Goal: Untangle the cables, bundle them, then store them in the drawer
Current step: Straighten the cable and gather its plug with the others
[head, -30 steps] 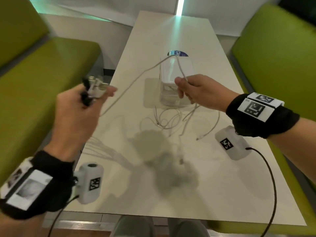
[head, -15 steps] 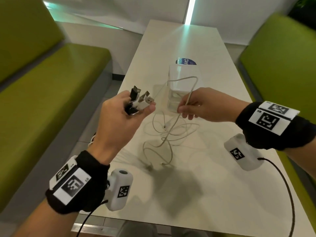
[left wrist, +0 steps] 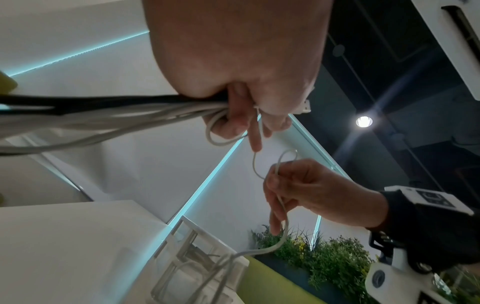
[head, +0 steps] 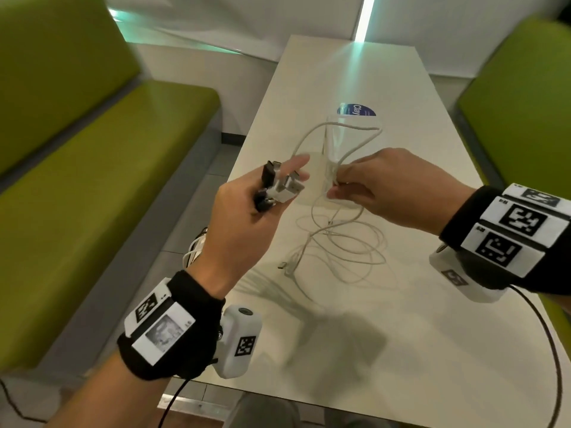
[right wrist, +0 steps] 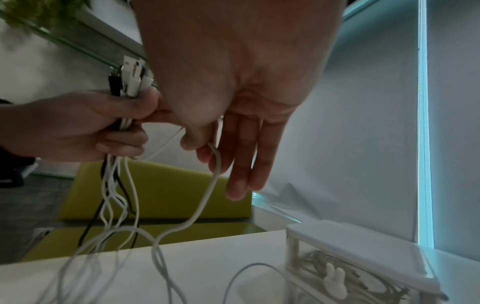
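My left hand (head: 287,180) is raised over the white table (head: 432,350) and grips a bundle of white and black cable plugs (head: 279,188). Their cords (right wrist: 114,197) hang down past the table's left edge. Just to its right, my right hand (head: 338,185) pinches one thin white cable (head: 343,132) between thumb and forefinger, its other fingers straight. That cable arcs up in a loop between the two hands. Its slack lies in loose coils (head: 349,245) on the table below. The small clear drawer box (head: 352,125) stands behind the hands, and its front bears a white rabbit knob (right wrist: 335,275).
Green upholstered benches (head: 102,168) flank the table on both sides. A blue round sticker (head: 355,110) lies on the table beyond the drawer box. More cables show inside the box. Black camera leads trail from both wrists over the near table edge.
My left hand has swung right with the plug bundle, close to my right hand. The white cable between them went from taut to a slack raised loop, with more coils on the table.
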Available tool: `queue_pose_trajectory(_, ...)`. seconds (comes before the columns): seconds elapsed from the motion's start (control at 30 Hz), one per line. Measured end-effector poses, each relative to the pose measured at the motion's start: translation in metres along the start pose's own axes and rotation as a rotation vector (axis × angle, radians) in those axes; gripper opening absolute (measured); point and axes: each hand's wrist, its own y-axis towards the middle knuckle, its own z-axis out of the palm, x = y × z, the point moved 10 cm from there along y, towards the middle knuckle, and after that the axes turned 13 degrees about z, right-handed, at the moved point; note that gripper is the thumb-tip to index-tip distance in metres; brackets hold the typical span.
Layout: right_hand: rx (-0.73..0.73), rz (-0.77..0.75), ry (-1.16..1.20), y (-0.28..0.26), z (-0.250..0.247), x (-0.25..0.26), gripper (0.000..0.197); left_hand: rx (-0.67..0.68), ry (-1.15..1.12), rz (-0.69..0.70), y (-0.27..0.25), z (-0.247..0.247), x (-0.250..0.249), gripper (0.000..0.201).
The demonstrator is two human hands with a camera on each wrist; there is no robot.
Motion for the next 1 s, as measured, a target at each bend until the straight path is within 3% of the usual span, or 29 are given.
queue_pose_trajectory(0.13, 0.066, -0.063, 0.065, 0.0, 0.008, 0.021, 0.038, 0.073, 0.017, 0.232, 0.003, 0.011, -0.018, 0.042)
queue_pose_trajectory(0.27, 0.078, -0.117, 0.18, -0.003, 0.011, 0.034, 0.031, 0.163, 0.104, 0.278, -0.003, 0.022, -0.016, 0.051)
queue_pose_trajectory(0.33, 0.143, -0.113, 0.202, -0.006, 0.023, 0.036, 0.028, 0.162, 0.19, 0.213, -0.005, 0.02, -0.006, 0.049)
queue_pose_trajectory(0.47, 0.256, 0.024, 0.254, -0.009, 0.049, 0.018, 0.025, 0.066, 0.239, 0.09, -0.002, 0.003, 0.009, 0.016)
queue_pose_trajectory(0.6, 0.311, 0.217, 0.397, -0.014, 0.06, -0.009, 0.029, -0.032, 0.296, -0.104, -0.002, -0.033, 0.036, 0.019)
queue_pose_trajectory(0.77, 0.312, 0.18, 0.348, -0.009, 0.067, -0.001, 0.033, -0.15, 0.275, -0.277, -0.014, -0.066, 0.063, 0.02)
queue_pose_trajectory(1.0, 0.32, 0.135, 0.237, -0.007, 0.082, -0.001, 0.041, -0.226, 0.234, -0.314, -0.022, -0.078, 0.072, 0.019)
